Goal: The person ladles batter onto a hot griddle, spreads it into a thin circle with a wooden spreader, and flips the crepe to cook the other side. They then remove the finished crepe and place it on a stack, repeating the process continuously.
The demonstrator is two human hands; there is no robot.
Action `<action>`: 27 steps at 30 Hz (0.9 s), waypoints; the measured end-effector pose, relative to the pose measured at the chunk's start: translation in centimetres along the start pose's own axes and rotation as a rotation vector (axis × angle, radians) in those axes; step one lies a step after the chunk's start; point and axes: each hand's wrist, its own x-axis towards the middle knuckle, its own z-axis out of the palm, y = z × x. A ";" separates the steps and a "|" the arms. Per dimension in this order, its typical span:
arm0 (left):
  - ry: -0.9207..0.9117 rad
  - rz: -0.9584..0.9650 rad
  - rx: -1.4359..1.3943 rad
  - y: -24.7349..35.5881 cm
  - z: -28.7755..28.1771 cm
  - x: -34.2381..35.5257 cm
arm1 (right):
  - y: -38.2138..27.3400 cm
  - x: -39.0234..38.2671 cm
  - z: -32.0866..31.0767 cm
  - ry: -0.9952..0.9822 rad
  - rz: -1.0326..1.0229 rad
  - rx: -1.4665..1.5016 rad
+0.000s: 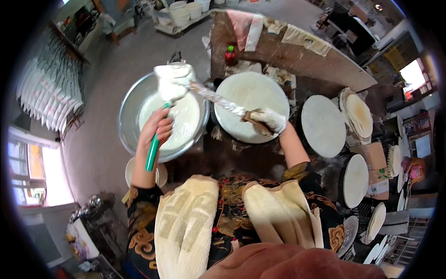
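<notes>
My left hand, bare, is closed around the green handle of a batter-coated tool whose exact kind I cannot make out. Its far end meets a white, batter-covered head above a wide metal basin. Thick white batter lies in the basin. My right hand, in a pale work glove, grips a long stick wrapped in silvery material. That stick crosses over a round griddle with a pale surface and reaches the coated head. Where the two tools join or touch is hidden by batter.
A low board draped with cloths stands behind the griddle, a red bottle in front of it. More round pale discs and stacked flat rounds stand right. A small tub sits below the basin. A cart with buckets is at the back.
</notes>
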 end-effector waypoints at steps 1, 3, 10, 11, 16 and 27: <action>-0.039 -0.164 -0.190 -0.4 -2.2 0.2 | 0.6 -0.6 0.7 -0.002 0.001 -0.036; -0.146 -0.413 -0.406 -1.1 -4.3 3.4 | 3.7 -4.1 -1.5 0.059 0.090 0.041; -0.152 -0.511 -0.059 -5.8 1.6 9.6 | 6.3 -18.8 -3.7 0.546 -0.106 -0.153; -0.149 -0.528 0.048 -6.5 3.0 10.2 | 4.0 -19.1 -2.2 0.531 0.003 -0.120; -0.287 -0.931 0.038 -12.2 8.9 17.3 | 10.3 -22.6 1.8 1.148 0.203 -1.024; -0.978 -0.875 0.587 -34.9 31.5 5.3 | 28.8 -44.1 22.7 1.751 -0.372 1.014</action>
